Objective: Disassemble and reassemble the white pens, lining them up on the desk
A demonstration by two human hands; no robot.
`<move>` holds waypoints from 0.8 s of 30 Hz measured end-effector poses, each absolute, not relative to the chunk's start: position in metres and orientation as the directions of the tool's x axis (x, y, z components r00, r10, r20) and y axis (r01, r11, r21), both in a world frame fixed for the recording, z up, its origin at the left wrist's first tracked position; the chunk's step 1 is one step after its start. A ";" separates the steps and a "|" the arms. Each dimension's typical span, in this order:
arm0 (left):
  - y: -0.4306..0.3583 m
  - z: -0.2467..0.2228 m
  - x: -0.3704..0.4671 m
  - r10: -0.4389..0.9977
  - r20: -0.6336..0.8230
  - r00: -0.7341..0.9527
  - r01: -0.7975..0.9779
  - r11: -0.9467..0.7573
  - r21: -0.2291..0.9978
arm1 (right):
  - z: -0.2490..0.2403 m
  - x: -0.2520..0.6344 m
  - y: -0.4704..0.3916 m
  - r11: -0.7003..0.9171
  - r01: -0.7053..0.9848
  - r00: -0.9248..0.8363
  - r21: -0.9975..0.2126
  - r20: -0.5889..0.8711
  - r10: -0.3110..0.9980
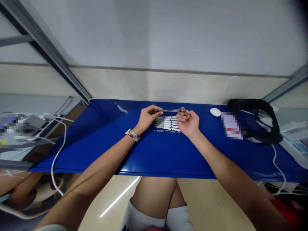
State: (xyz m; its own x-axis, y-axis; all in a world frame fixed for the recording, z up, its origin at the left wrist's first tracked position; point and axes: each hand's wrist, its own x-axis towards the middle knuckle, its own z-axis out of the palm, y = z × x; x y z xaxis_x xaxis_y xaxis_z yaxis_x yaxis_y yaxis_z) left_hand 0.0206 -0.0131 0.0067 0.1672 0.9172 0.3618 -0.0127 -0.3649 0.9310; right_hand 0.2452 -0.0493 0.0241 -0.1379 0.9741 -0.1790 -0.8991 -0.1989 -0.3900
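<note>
A dark, slim pen [170, 111] is held level above the blue table, one end in each hand. My left hand [148, 117] pinches its left end between thumb and fingers; a multicoloured band circles that wrist. At the pen's right end, the fingers of my right hand [189, 121] are curled round it, palm partly up. Just below the held pen lies a row of several pens with white wrappers or labels [168, 123], their right ends partly hidden by my right hand. One darker pen [166, 131] lies nearest me, below that row.
The blue table [149, 157] meets a wall behind. To the right are a white mouse-like object [215, 112], a blurred packet [232, 125] and a black strap-like headset [262, 138]. White cables [57, 157] hang at the left. Metal frame posts stand on both sides.
</note>
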 end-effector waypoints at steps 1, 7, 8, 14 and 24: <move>-0.013 0.007 0.021 0.919 0.358 0.167 -0.012 -0.362 0.932 | 0.024 0.245 -0.049 -0.201 -0.901 -0.140 -0.385 -0.181 0.974; -0.013 0.007 0.020 0.919 0.364 0.154 -0.004 -0.367 0.930 | 0.024 0.247 -0.048 -0.207 -0.875 -0.149 -0.439 -0.162 0.975; -0.012 0.007 0.020 0.919 0.364 0.153 -0.006 -0.367 0.930 | 0.024 0.248 -0.049 -0.207 -0.871 -0.151 -0.446 -0.158 0.976; -0.012 0.005 0.020 0.924 0.349 0.157 -0.020 -0.351 0.936 | 0.025 0.249 -0.049 -0.206 -0.849 -0.164 -0.486 -0.128 0.978; -0.012 0.006 0.021 0.919 0.361 0.158 -0.024 -0.362 0.932 | 0.023 0.249 -0.047 -0.188 -0.830 -0.147 -0.524 -0.121 0.982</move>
